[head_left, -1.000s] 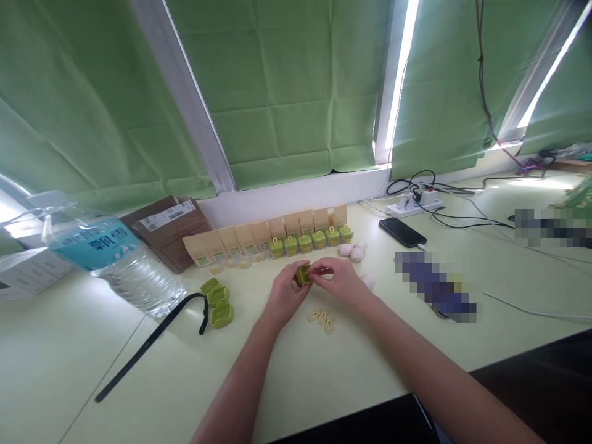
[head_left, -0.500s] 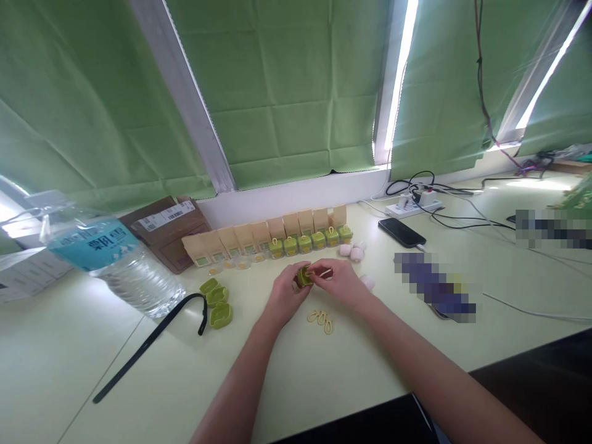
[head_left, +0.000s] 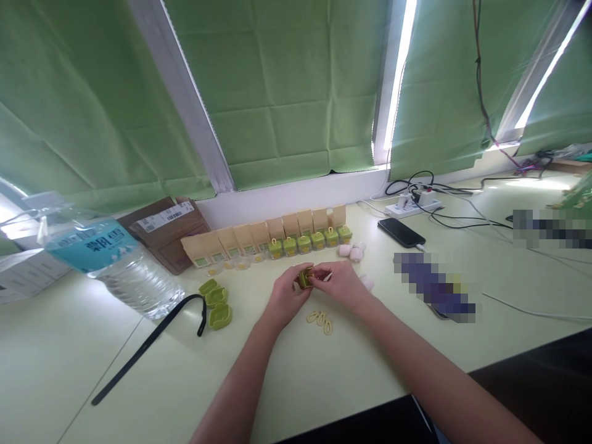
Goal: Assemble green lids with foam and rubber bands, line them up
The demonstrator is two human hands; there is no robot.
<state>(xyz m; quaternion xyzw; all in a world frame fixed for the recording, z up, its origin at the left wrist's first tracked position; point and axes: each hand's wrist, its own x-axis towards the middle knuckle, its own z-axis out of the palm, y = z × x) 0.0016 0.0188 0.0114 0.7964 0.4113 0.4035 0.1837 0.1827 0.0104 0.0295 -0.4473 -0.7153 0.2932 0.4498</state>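
My left hand [head_left: 285, 295] pinches a small green cap [head_left: 304, 278] just above the pale table [head_left: 324, 382]. My right hand [head_left: 340, 280] meets it from the right, its fingertips closed on a thin yellow loop at the cap. Several more yellow loops [head_left: 320, 320] lie on the table just below both hands. Three loose green caps [head_left: 216, 302] lie to the left. Behind the hands stands a row of small tan cards, the right ones with green-capped pieces [head_left: 311, 240] in front of them.
A large water bottle [head_left: 106, 262] lies at the left, with a black strap [head_left: 148, 339] beside it. A brown package [head_left: 164, 231] leans at the wall. Pink soft pieces [head_left: 351, 251], a phone [head_left: 401, 232] and a power strip [head_left: 414, 205] with cables lie to the right.
The hands have stayed in place. The right fingers have shifted slightly at the cap with the loop; nothing else moved.
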